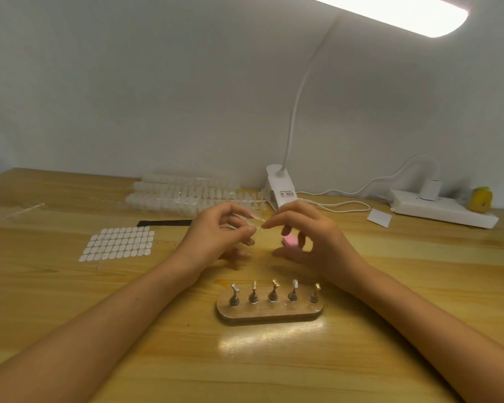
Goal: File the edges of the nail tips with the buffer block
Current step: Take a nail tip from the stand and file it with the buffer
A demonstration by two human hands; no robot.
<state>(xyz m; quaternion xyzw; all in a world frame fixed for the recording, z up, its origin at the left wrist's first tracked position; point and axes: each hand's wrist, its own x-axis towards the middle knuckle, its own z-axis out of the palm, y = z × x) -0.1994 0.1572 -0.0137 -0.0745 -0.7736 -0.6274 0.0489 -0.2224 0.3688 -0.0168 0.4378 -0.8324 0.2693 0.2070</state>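
**Hands meet over the table, buffer block under the right**

Nearest stands a wooden nail stand (269, 311) with five metal holders. Beyond it, the left hand (216, 237) pinches a clear nail tip (255, 219) between thumb and forefinger. The right hand (309, 234) curls over the pink buffer block (289, 241); whether it grips the block is unclear. Trays of nail tips (186, 193) lie farthest, by the wall.

One clear tip (258, 221), faint and hard to make out, pinched at the fingertips of the left hand (216, 237). Pink buffer (290, 240) just right of it, mostly hidden behind the curled fingers of the right hand (312, 237); gripped or merely lying there, cannot tell. Spare tips (184, 196) in pale rows well behind, near the wall.
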